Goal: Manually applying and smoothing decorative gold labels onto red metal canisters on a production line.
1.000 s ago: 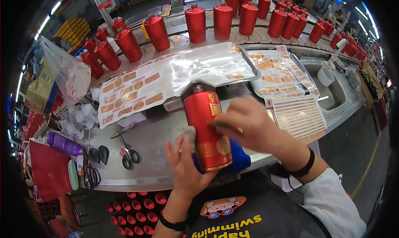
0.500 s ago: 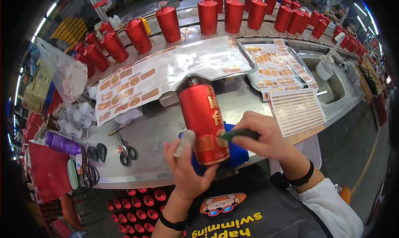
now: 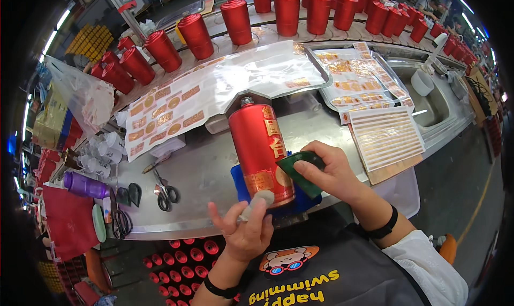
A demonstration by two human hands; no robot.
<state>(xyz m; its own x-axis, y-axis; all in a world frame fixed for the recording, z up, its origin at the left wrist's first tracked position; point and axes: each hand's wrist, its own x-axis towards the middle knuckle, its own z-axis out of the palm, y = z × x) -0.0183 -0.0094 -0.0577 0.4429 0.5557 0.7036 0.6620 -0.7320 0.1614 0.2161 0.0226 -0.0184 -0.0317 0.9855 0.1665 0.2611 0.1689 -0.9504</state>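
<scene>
A red bottle (image 3: 250, 140) with gold characters and gold labels near its base lies tilted on a blue cloth-like support (image 3: 242, 184), neck pointing away from me. Pinched in my right hand (image 3: 329, 169) is a flat green scraper (image 3: 302, 172), its edge against the bottle's right side by the round gold label. My left hand (image 3: 247, 228) has its fingers apart at the bottle's base. Its index finger, in a pale finger cot (image 3: 262, 198), touches near the rectangular gold label (image 3: 259, 181). Nothing is held in that hand.
Sheets of gold stickers (image 3: 176, 111) lie behind the bottle, with another sticker stack (image 3: 353, 81) and a striped sheet (image 3: 386, 140) to the right. Scissors (image 3: 165, 194) and a purple bottle (image 3: 85, 185) are at left. Red bottles (image 3: 235, 20) line a conveyor; a sink (image 3: 436, 105) is far right.
My right hand's scraper has turned so its broad face shows. My left hand has dropped from the bottle's left side to its base, its covered fingertip now lower on the label area.
</scene>
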